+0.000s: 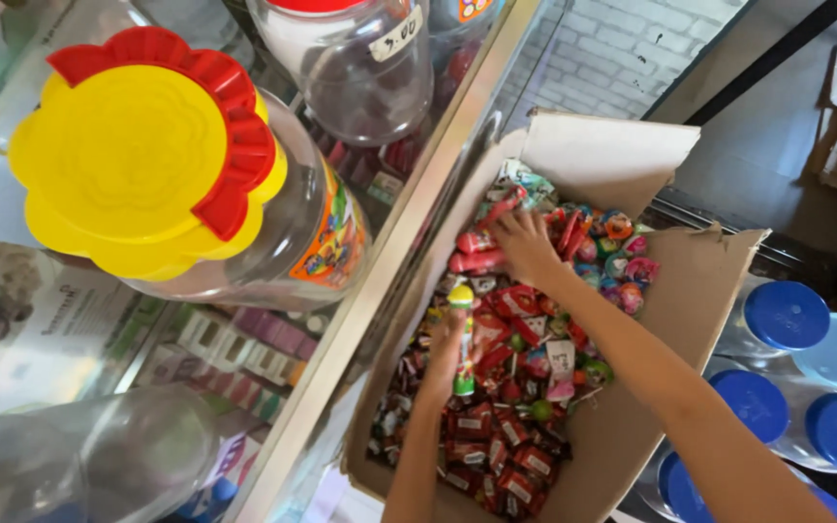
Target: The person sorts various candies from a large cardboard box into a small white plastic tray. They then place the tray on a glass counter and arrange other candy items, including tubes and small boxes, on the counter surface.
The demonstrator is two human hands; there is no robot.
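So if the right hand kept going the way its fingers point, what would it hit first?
Probably the pink wrapped sweets at the far left of the cardboard box; the right hand already seems to be touching them, though depth is hard to judge.

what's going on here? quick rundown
A person is working with both hands in an open cardboard box full of wrapped candies. The left hand holds a lollipop-like candy upright; the right hand reaches into the pile at the far end. A yellow-lidded jar stands on the glass counter; blue-lidded jars sit on the box's other side.
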